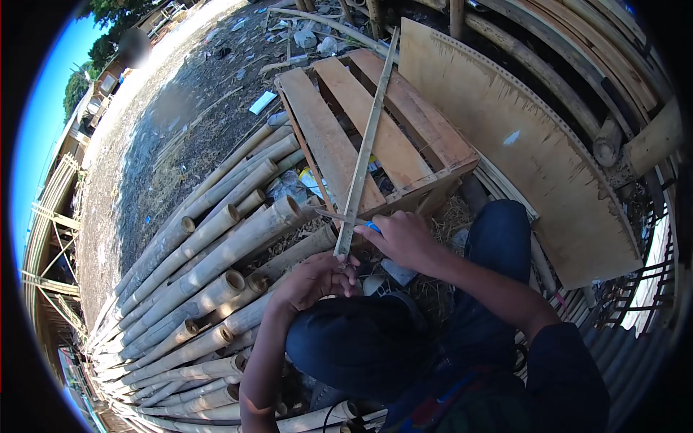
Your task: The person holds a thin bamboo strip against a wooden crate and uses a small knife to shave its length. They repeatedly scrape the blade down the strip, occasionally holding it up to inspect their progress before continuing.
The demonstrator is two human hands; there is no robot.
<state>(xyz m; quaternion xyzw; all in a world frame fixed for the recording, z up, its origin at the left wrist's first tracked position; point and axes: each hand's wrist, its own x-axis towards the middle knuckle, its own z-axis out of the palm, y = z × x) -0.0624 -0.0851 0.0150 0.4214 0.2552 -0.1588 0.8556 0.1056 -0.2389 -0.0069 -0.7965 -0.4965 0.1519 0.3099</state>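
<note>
- A long, thin bamboo strip lies slanted across the wooden pallet; its far end points away past the pallet, and its near end comes down to the two hands.
- The left hand is closed around the near end of the strip, fingers curled on it, just above the person's knee.
- The right hand is closed on a knife with a blue handle; its thin blade reaches to the left and meets the strip just above the left hand.
- The two hands are near each other, with the strip between them.
- To the left of the hands lies a pile of thick bamboo poles, their hollow cut ends turned toward the person.
- To the right of the pallet, a big plywood sheet leans, one edge torn and rough.
- The person wears dark blue trousers, the knees bent under the arms.
</note>
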